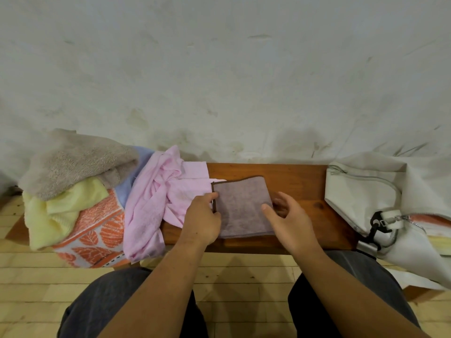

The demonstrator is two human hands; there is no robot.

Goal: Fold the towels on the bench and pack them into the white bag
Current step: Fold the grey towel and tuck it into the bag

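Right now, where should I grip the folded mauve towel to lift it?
Take the mauve towel by its left and right edges, a hand from each side: it lies folded flat on the bench, so gripping one edge would likely let layers fall open. The left hand pinches the dark left edge.

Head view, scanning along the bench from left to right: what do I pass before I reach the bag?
Beige-topped towel pile → pink towel → left hand → folded mauve towel → right hand → white bag.
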